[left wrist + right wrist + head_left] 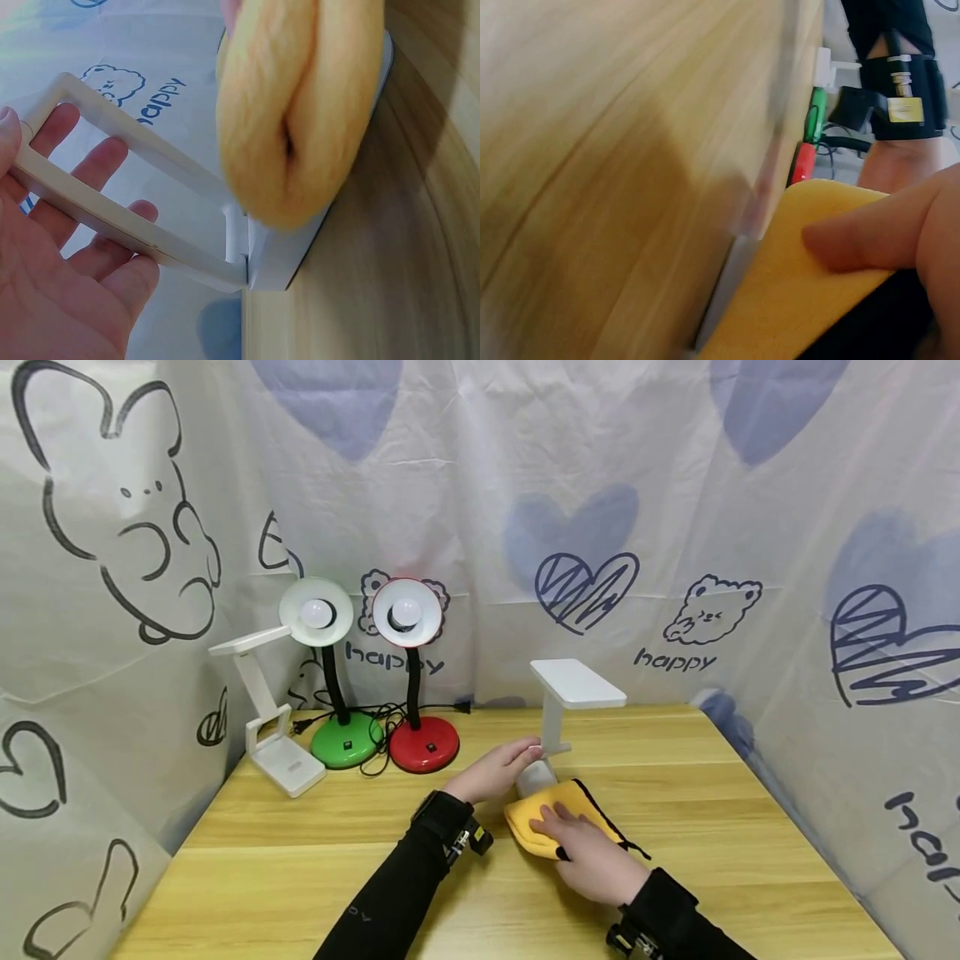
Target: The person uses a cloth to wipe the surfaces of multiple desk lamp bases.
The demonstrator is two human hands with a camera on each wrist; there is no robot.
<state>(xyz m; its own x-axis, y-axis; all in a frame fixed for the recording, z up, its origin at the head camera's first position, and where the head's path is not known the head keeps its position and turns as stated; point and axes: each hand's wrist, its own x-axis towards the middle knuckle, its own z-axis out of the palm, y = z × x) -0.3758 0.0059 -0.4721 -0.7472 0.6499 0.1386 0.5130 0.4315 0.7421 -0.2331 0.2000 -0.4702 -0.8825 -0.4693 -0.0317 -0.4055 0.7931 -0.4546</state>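
A white folding desk lamp [577, 683] stands right of the table's middle, its flat head raised over a hinged arm. My left hand [495, 770] holds the lamp's arm; in the left wrist view the fingers reach behind the open white frame [120, 210] with the thumb at its near end. My right hand [600, 864] holds a folded yellow cloth [534, 831] with black edging over the lamp's base [534, 779], covering most of it. Seen from the right wrist, the thumb [855, 236] presses on the yellow side.
A second white folding lamp [292, 766], a green lamp [345, 743] and a red lamp [423, 747] stand at the back left. Black cords [384, 727] lie tangled between them. A printed curtain [480, 527] hangs behind and beside the wooden table [300, 868].
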